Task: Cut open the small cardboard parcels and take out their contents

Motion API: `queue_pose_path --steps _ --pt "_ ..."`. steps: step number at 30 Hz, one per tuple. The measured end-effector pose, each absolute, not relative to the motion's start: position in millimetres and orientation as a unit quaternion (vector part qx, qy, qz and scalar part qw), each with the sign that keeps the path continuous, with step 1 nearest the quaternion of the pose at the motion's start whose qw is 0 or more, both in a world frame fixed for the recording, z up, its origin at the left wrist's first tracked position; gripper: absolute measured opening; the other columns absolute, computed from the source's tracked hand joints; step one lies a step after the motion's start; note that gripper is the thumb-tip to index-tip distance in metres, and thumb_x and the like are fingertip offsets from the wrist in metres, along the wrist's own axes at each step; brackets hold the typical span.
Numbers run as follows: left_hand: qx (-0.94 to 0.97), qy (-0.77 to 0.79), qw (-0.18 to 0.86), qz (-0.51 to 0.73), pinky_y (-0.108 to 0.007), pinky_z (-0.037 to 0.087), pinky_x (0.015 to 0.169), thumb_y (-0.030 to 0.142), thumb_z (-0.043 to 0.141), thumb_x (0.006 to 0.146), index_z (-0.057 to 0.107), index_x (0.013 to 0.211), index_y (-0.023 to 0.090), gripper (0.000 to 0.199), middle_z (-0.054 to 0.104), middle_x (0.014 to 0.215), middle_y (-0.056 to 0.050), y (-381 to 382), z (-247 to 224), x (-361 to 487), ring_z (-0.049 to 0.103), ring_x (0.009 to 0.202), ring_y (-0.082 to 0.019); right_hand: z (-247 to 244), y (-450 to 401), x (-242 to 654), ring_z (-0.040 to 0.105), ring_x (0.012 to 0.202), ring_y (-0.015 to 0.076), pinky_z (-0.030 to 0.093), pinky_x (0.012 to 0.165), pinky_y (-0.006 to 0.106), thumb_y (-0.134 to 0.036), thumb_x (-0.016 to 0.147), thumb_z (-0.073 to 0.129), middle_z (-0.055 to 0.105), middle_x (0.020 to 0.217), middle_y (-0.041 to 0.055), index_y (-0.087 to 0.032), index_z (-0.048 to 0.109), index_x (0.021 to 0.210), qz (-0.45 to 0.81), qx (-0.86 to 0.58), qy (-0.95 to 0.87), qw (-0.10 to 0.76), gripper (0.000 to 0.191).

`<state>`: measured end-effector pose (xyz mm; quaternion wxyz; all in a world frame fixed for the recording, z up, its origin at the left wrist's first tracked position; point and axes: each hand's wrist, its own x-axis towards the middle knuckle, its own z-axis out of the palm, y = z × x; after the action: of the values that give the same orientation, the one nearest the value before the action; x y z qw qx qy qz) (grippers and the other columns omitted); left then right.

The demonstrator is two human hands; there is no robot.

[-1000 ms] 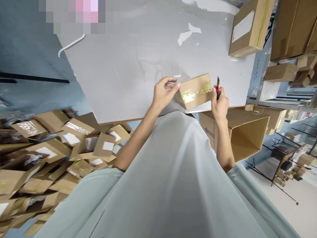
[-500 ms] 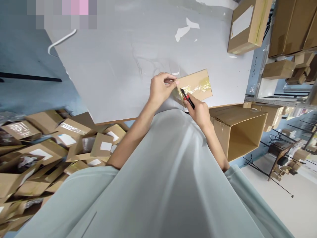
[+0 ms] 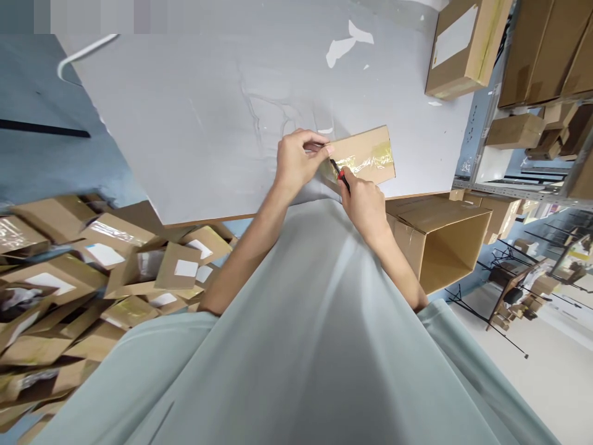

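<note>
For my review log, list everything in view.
table: one, grey, centre
small box: one, brown, table's near edge
cutter: one, black-red, at small box
labelled box: one, brown, upper right
open carton: one, brown, right of table
pile of boxes: many, brown, lower left
shelf boxes: several, brown, right side
patches: several, white, on table
cord-like piece: one, white, table's left edge
shirt: one, grey-green, bottom
left hand: one, bare, against small box
right hand: one, bare, holding cutter

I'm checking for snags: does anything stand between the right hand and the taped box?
Only the utility knife in the right hand; the left hand is at the left end of the small taped box.
</note>
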<state>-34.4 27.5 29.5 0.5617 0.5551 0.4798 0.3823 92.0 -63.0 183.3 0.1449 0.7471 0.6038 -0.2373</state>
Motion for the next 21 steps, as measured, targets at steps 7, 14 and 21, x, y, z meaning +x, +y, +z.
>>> queue_pose_path --steps 7,14,21 --pt "0.558 0.493 0.557 0.368 -0.040 0.072 0.089 0.034 0.088 0.094 0.084 0.100 0.026 0.011 0.084 0.109 -0.004 27.8 36.6 -36.4 0.082 0.102 -0.026 188.8 -54.6 80.8 0.083 0.100 0.0353 0.065 0.084 0.046 -0.032 0.121 0.033 0.085 0.107 0.0186 -0.024 0.069 0.149 -0.202 0.743 0.611 0.186 0.046" --pt "0.561 0.524 0.531 0.359 -0.035 0.069 0.088 0.028 0.083 0.094 0.085 0.102 0.024 0.009 0.083 0.112 -0.003 19.5 46.6 -33.6 0.082 0.098 -0.022 199.4 -55.0 66.9 0.084 0.106 0.0359 0.066 0.084 0.044 -0.027 0.121 0.036 0.084 0.110 0.0231 -0.020 0.074 0.140 -0.218 0.740 0.595 0.223 0.043" --pt "0.566 0.554 0.515 0.327 -0.031 0.068 0.088 0.023 0.080 0.094 0.084 0.104 0.025 0.011 0.083 0.113 -0.002 17.1 61.3 -31.5 0.082 0.097 -0.020 210.5 -60.9 63.9 0.085 0.114 0.0297 0.064 0.090 0.033 -0.017 0.120 0.037 0.084 0.119 0.0226 -0.013 0.067 0.146 -0.217 0.734 0.572 0.295 0.039"
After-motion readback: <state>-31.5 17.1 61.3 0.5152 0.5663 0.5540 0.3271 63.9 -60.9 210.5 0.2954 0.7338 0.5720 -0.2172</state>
